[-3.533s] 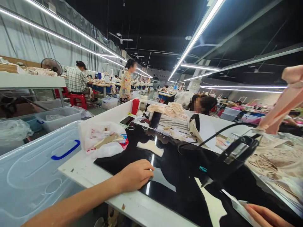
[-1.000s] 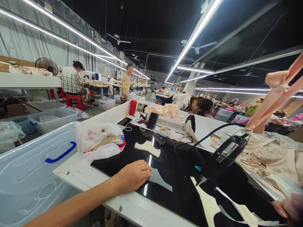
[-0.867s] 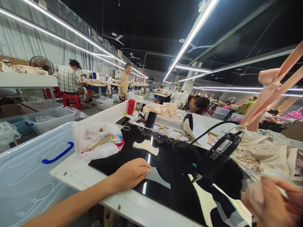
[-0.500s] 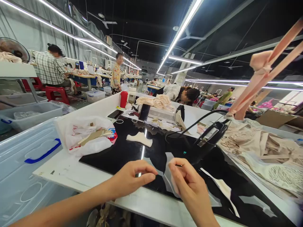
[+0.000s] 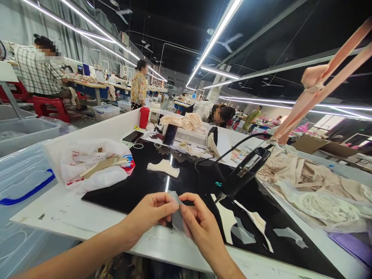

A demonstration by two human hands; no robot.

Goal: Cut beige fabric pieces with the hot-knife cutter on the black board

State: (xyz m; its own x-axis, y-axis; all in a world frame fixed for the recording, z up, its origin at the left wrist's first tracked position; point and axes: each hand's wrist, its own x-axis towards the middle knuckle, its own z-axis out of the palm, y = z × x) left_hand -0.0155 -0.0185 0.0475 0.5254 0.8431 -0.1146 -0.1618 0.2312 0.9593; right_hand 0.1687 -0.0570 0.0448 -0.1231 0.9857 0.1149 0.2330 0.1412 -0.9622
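Between my hands, above the black board's near edge, is a translucent grey piece point(image 5: 178, 219). My left hand point(image 5: 158, 211) pinches its upper left edge, and my right hand point(image 5: 196, 219) grips its right side, fingertips close together. Right of my right hand, a cream fabric piece point(image 5: 226, 219) and a translucent piece point(image 5: 243, 232) lie on the black board point(image 5: 139, 190). A narrow cream piece point(image 5: 258, 224) and another translucent piece point(image 5: 290, 235) are further right. One more cream piece point(image 5: 164, 167) lies beyond my hands.
A black hand tool point(image 5: 247, 170) with a cord hangs tip-down over the board from pink straps point(image 5: 310, 85). A plastic bag of scraps point(image 5: 95, 166) stands left, a fabric pile point(image 5: 308, 170) right. A fabric-topped white box point(image 5: 190, 137) is behind. Several people sit or stand beyond.
Both hands have come together, and my left hand now pinches the translucent piece too. The view has shifted right, and the cream piece beside my right hand is now uncovered.
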